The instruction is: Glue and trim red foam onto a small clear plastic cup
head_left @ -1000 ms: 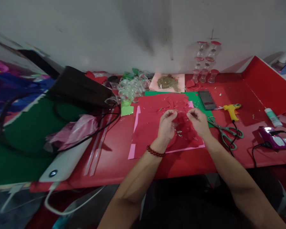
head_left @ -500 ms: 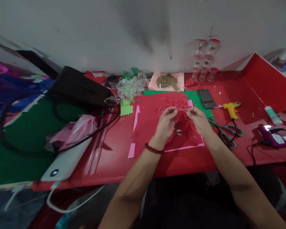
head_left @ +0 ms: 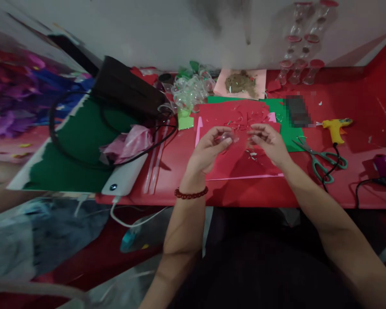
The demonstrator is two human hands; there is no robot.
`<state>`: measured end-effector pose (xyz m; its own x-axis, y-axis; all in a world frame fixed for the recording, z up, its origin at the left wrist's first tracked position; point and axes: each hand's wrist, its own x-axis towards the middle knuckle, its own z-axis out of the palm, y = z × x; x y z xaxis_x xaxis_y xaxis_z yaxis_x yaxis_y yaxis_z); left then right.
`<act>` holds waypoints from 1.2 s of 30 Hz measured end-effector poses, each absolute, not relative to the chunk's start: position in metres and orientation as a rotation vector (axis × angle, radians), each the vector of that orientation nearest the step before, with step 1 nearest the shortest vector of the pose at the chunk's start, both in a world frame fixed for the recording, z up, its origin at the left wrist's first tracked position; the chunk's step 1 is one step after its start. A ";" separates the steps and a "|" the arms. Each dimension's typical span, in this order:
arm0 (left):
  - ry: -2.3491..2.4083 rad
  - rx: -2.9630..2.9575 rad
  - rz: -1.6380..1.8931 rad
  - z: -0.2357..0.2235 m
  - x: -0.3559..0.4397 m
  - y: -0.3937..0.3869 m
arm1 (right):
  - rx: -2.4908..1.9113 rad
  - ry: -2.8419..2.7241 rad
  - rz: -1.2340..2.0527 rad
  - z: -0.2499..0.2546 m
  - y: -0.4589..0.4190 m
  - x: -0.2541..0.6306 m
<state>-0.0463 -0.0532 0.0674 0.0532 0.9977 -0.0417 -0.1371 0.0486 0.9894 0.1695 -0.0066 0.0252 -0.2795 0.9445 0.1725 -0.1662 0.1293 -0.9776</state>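
Note:
My left hand [head_left: 209, 148], with a red bead bracelet [head_left: 191, 194] at its wrist, is closed on a small clear plastic piece [head_left: 226, 136]. Its exact shape is blurred. Opposite it, my right hand [head_left: 270, 141] has thumb and fingers apart, and I make out nothing held in them. Both hands are over red sheets [head_left: 225, 163] strewn with thin red scraps [head_left: 257, 115] and pale bits [head_left: 252, 155]. Scissors with grey-green handles [head_left: 321, 161] lie to the right of my right hand.
Clear plastic pieces [head_left: 193, 91] are heaped behind, beside sand on pink paper [head_left: 262, 81]. Hourglass-shaped pieces [head_left: 297, 71] stand stacked by the wall. A yellow glue gun [head_left: 335, 128] and a blurred dark phone [head_left: 297, 111] lie right; a white power bank [head_left: 125, 176] and cables left.
The view has swung left and down. My hands have parted from the thin strand pinched between them; the left now holds a clear plastic piece, and the right hand's fingers have spread.

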 end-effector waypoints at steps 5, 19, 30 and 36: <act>1.390 1.329 1.250 0.036 -0.054 -0.070 | -0.851 -1.258 1.133 0.032 0.006 0.189; 1.581 1.678 0.994 0.023 -0.055 -0.090 | -0.897 -0.935 0.918 0.044 0.015 0.206; 1.600 1.765 0.984 0.018 -0.050 -0.093 | -1.027 -1.050 0.948 0.039 0.023 0.207; 1.528 1.948 0.819 0.019 -0.064 -0.088 | -1.048 -1.045 0.899 0.029 0.024 0.206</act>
